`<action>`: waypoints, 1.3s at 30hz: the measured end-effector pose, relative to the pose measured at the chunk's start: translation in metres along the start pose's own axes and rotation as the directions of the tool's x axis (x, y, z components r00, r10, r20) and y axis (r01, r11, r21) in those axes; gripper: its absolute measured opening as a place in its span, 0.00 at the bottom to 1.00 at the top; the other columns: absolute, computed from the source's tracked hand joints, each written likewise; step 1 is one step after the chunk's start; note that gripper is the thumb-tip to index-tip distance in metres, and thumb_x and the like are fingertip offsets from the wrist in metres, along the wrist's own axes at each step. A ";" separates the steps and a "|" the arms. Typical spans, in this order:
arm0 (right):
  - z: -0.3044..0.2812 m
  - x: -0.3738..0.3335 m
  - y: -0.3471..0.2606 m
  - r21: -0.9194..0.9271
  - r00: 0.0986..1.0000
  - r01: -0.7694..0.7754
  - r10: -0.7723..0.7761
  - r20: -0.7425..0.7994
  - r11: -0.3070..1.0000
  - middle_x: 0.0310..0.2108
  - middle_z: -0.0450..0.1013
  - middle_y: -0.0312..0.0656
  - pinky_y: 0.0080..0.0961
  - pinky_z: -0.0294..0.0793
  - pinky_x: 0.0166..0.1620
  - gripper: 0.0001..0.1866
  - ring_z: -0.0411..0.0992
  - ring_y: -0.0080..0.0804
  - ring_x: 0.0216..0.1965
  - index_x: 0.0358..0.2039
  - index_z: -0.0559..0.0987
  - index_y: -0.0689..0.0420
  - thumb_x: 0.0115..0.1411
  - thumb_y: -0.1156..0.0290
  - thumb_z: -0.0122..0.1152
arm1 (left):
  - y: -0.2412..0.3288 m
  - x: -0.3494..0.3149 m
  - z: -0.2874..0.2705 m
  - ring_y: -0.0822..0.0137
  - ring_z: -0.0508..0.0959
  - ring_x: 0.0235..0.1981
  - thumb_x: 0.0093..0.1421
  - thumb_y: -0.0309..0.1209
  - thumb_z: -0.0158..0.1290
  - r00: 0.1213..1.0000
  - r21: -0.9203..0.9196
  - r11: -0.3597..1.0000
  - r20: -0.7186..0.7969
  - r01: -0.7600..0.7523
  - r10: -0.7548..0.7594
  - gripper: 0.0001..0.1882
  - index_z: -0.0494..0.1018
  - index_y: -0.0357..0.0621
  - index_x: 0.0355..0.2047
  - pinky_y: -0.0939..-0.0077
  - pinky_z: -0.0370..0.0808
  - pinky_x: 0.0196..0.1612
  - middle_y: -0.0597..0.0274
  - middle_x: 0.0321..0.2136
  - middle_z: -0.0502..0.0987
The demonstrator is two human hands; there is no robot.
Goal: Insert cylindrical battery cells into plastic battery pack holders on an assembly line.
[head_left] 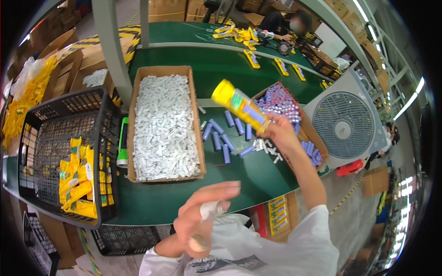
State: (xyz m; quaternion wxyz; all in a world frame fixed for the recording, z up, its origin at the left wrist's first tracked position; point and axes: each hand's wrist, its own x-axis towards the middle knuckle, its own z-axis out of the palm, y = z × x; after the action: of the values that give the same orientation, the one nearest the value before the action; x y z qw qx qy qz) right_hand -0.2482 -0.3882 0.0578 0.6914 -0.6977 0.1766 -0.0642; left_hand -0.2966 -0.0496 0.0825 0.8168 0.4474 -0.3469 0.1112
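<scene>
Long, narrow yellow case (241, 106) with a flared end, a green piece (236, 100) and a purple cylinder (253, 114) in it, slanting above the bench (152, 202), its narrower end in the right hand (280, 131)

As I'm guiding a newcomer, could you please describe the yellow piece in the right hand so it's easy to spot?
On the near green bench, find the big cardboard box of white pieces. To its right, the right hand holds the long yellow piece, with green and purple patches. Unlike the yellow pieces lying farther back, it is held up.
</scene>
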 end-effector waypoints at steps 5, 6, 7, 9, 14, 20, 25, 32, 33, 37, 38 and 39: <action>-0.032 0.160 0.004 0.023 0.992 0.103 -0.101 -0.071 0.994 0.41 0.82 0.49 0.28 0.87 0.46 0.11 0.84 0.37 0.37 0.46 0.81 0.71 0.66 0.77 0.62 | 0.023 0.033 0.017 0.53 0.82 0.53 0.75 0.57 0.44 0.983 -0.632 0.773 -0.097 0.060 -0.156 0.29 0.76 0.45 0.53 0.50 0.72 0.61 0.52 0.54 0.79; -0.024 0.193 0.014 0.036 0.990 0.094 -0.089 -0.112 0.995 0.40 0.82 0.49 0.29 0.88 0.46 0.12 0.84 0.37 0.36 0.45 0.81 0.72 0.65 0.78 0.63 | 0.026 0.030 0.004 0.52 0.81 0.52 0.75 0.57 0.45 0.979 -0.589 0.806 -0.132 0.048 -0.155 0.28 0.76 0.44 0.53 0.50 0.72 0.60 0.52 0.52 0.79; -0.015 0.225 0.020 0.047 0.984 0.090 -0.081 -0.156 0.995 0.40 0.82 0.50 0.29 0.88 0.46 0.12 0.84 0.38 0.35 0.44 0.81 0.73 0.64 0.78 0.64 | 0.027 0.028 0.001 0.52 0.81 0.52 0.75 0.56 0.45 0.976 -0.548 0.836 -0.163 0.035 -0.148 0.28 0.76 0.44 0.53 0.50 0.73 0.60 0.51 0.51 0.79; -0.016 0.287 0.027 0.043 0.974 0.027 -0.017 -0.224 0.999 0.39 0.81 0.51 0.27 0.90 0.42 0.13 0.85 0.39 0.34 0.43 0.80 0.76 0.60 0.80 0.65 | 0.024 0.031 0.004 0.50 0.81 0.52 0.75 0.54 0.47 0.966 -0.478 0.878 -0.216 0.021 -0.141 0.27 0.75 0.42 0.54 0.49 0.74 0.59 0.50 0.49 0.78; -0.037 0.411 0.055 0.137 0.884 0.001 0.063 -0.464 0.991 0.43 0.79 0.53 0.28 0.93 0.39 0.16 0.84 0.43 0.35 0.46 0.76 0.77 0.58 0.84 0.65 | 0.020 0.037 -0.011 0.47 0.80 0.50 0.74 0.51 0.49 0.935 -0.408 0.912 -0.309 0.033 -0.172 0.25 0.73 0.39 0.54 0.49 0.76 0.56 0.47 0.44 0.78; -0.031 0.481 0.087 0.152 0.784 -0.096 0.169 -0.598 0.984 0.46 0.78 0.55 0.31 0.93 0.38 0.17 0.85 0.45 0.36 0.47 0.77 0.78 0.59 0.82 0.64 | -0.020 0.042 -0.064 0.40 0.81 0.49 0.76 0.49 0.47 0.976 -0.126 0.986 -0.174 0.112 -0.133 0.26 0.71 0.35 0.54 0.43 0.79 0.51 0.38 0.42 0.80; 0.016 0.497 0.078 -0.152 0.767 -0.301 0.144 -0.625 0.941 0.35 0.86 0.45 0.25 0.86 0.36 0.20 0.87 0.31 0.29 0.46 0.84 0.66 0.58 0.64 0.73 | -0.013 -0.018 -0.098 0.45 0.86 0.39 0.68 0.35 0.60 0.791 0.154 0.777 -0.166 0.611 -0.589 0.16 0.79 0.36 0.49 0.49 0.82 0.46 0.40 0.38 0.86; 0.038 0.441 0.052 -0.563 0.818 -0.430 0.041 -0.573 0.706 0.33 0.87 0.43 0.32 0.84 0.51 0.25 0.86 0.36 0.29 0.46 0.86 0.59 0.63 0.48 0.65 | -0.009 -0.019 -0.083 0.53 0.84 0.36 0.66 0.35 0.60 0.683 0.544 0.508 -0.176 0.667 -0.709 0.15 0.81 0.36 0.46 0.58 0.80 0.41 0.50 0.37 0.85; 0.026 0.433 0.040 -0.561 0.818 -0.427 0.038 -0.574 0.709 0.33 0.87 0.43 0.32 0.84 0.51 0.25 0.86 0.36 0.29 0.46 0.86 0.59 0.63 0.48 0.65 | -0.018 -0.024 -0.085 0.57 0.86 0.35 0.65 0.29 0.63 0.718 0.566 0.534 -0.158 0.628 -0.677 0.13 0.81 0.36 0.47 0.63 0.81 0.43 0.48 0.36 0.86; 0.038 0.364 -0.002 -0.951 0.942 -0.156 -0.251 -0.224 0.266 0.41 0.85 0.49 0.31 0.84 0.46 0.23 0.86 0.39 0.44 0.49 0.86 0.55 0.63 0.50 0.67 | -0.040 -0.015 -0.094 0.71 0.80 0.30 0.63 0.27 0.65 0.750 0.605 0.525 -0.192 0.598 -0.633 0.08 0.81 0.33 0.37 0.74 0.78 0.36 0.58 0.28 0.82; 0.052 0.321 -0.022 -0.857 0.968 0.087 -0.246 -0.047 0.509 0.41 0.84 0.48 0.29 0.83 0.45 0.21 0.85 0.35 0.44 0.50 0.86 0.56 0.64 0.53 0.67 | -0.037 -0.006 -0.090 0.73 0.79 0.29 0.63 0.26 0.64 0.751 0.599 0.533 -0.185 0.598 -0.634 0.08 0.80 0.33 0.37 0.74 0.77 0.35 0.59 0.27 0.82; 0.064 0.271 -0.040 -0.645 0.951 0.291 -0.284 0.119 0.706 0.42 0.84 0.47 0.27 0.82 0.43 0.20 0.84 0.31 0.45 0.51 0.85 0.57 0.65 0.56 0.68 | -0.035 0.000 -0.085 0.75 0.78 0.29 0.64 0.25 0.64 0.757 0.591 0.547 -0.176 0.593 -0.630 0.07 0.79 0.32 0.37 0.75 0.76 0.34 0.61 0.26 0.81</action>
State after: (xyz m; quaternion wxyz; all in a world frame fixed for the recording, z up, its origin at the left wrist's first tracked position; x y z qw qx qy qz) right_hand 0.0310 -0.4192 0.0531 0.3852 -0.9143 0.0733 -0.1015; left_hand -0.2397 -0.0007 0.0292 0.6015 0.7823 -0.1367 -0.0864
